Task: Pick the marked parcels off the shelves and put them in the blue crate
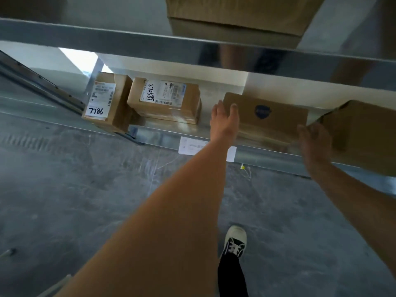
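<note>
A flat brown parcel with a dark blue round logo [265, 116] lies on the low metal shelf [162, 138]. My left hand [225, 118] rests against its left end, fingers spread. My right hand [315, 138] is at its front right corner, fingers spread and blurred. Further left on the same shelf stand a parcel with "7786" handwritten on its label [107, 101] and a parcel with a white shipping label and handwritten digits [167, 101]. The blue crate is not in view.
Another brown box [364, 133] sits right of the logo parcel, close to my right hand. An upper shelf beam [128, 41] carries a box [240, 20] overhead. A white paper tag [192, 146] hangs on the shelf edge. Grey concrete floor and my shoe [234, 241] lie below.
</note>
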`<state>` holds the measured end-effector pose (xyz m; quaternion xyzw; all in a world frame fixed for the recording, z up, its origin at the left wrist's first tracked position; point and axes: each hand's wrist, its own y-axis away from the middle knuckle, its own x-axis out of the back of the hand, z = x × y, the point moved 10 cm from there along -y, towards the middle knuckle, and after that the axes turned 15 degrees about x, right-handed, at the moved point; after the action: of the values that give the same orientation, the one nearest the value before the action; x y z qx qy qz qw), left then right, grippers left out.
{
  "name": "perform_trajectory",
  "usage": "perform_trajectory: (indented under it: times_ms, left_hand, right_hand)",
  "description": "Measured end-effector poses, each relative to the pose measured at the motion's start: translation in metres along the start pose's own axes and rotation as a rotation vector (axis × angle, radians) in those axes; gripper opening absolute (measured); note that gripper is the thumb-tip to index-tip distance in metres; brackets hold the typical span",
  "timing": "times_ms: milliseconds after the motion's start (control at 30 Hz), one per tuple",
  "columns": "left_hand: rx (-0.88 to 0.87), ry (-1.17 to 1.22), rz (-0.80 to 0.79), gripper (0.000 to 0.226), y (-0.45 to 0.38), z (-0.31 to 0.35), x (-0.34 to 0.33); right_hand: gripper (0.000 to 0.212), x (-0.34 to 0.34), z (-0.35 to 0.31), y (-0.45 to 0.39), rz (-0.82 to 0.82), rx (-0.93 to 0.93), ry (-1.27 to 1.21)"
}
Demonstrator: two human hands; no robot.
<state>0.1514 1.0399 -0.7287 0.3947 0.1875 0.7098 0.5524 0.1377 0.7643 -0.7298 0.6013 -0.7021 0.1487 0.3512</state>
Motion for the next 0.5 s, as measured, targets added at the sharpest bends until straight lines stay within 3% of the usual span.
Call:
perform_trajectory:
  times_ms: [33, 100, 167, 267, 500]
  left_hand:
    - [0.004, 0.007, -0.009, 0.063, -0.003, 0.000, -0.006]
    - [0.008, 0.013, -0.007, 0.063, -0.008, -0.001, -0.013]
    - [0.009, 0.009, 0.015, 0.063, -0.014, -0.003, -0.016]
    - [0.046, 0.043, 0.066, 0.062, -0.023, -0.011, -0.016]
    - [0.154, 0.162, 0.118, 0.054, -0.014, -0.021, -0.012]
  right_hand:
    - [0.020, 0.001, 0.005, -0.005, -0.013, -0.009, -0.020]
    - [0.059, -0.002, 0.017, -0.015, -0.019, -0.040, -0.088]
    - [0.075, -0.009, 0.024, -0.020, -0.028, -0.085, -0.133]
    - [0.078, -0.026, 0.030, -0.019, -0.055, -0.139, -0.244]
    - [0.062, -0.040, 0.026, -0.021, -0.044, -0.167, -0.368]
